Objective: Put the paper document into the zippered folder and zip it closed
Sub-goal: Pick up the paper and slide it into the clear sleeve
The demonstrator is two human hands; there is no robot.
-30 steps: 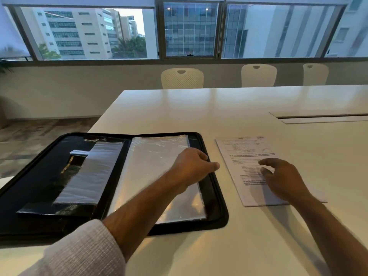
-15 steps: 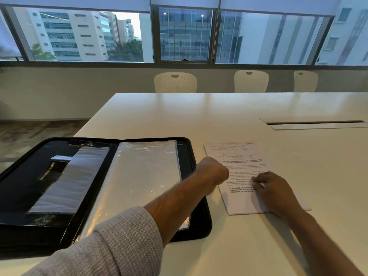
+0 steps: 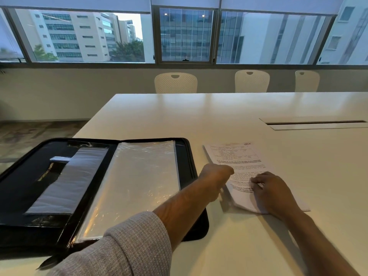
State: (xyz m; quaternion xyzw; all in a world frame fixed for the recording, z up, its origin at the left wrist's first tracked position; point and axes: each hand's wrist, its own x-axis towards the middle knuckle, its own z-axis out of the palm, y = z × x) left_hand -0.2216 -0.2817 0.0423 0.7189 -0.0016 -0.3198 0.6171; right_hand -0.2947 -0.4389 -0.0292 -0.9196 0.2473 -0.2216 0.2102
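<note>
Table (image 3: pixel 199 120); paper document (image 3: pixel 242 162) lengthwise, far-left slant.

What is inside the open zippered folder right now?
The zippered folder holds clear plastic sleeves and a black insert; no paper document yet. The left forearm hides its near right corner.

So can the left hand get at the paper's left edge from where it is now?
Probably yes. The left hand is already at the paper document by its left edge, nothing lies between them, and the right hand rests on the sheet.
</note>
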